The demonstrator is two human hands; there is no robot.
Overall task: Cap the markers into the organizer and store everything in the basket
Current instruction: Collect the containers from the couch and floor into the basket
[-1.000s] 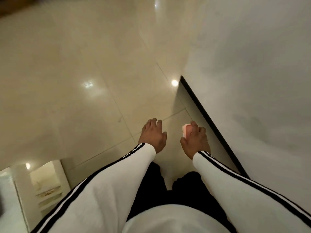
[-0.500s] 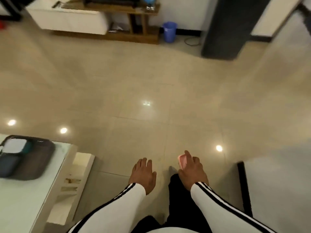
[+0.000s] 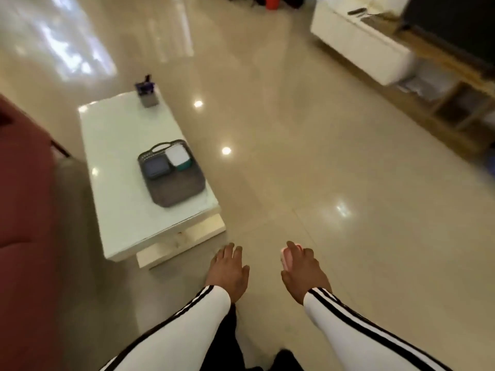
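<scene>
A dark grey basket (image 3: 176, 191) lies on the white coffee table (image 3: 117, 167), left of centre. Inside it sit a dark blue box (image 3: 156, 167) and a white-lidded teal box (image 3: 177, 156). A grey organizer (image 3: 148, 95) with dark markers standing in it is at the table's far end. My left hand (image 3: 227, 269) hangs over the floor with its fingers straight, holding nothing. My right hand (image 3: 300, 269) grips a small pink object (image 3: 287, 257), mostly hidden by the fingers. Both hands are well short of the table.
A dark red sofa (image 3: 24, 236) fills the left edge beside the table. A white cabinet (image 3: 359, 46) and a wooden shelf unit (image 3: 455, 103) run along the right. A red object (image 3: 272, 2) stands on the glossy tiled floor at the far top.
The view has swung left from a wall to the room; the table with the basket and organizer has come into full sight. Both hands keep their pose, the right still holding the pink object.
</scene>
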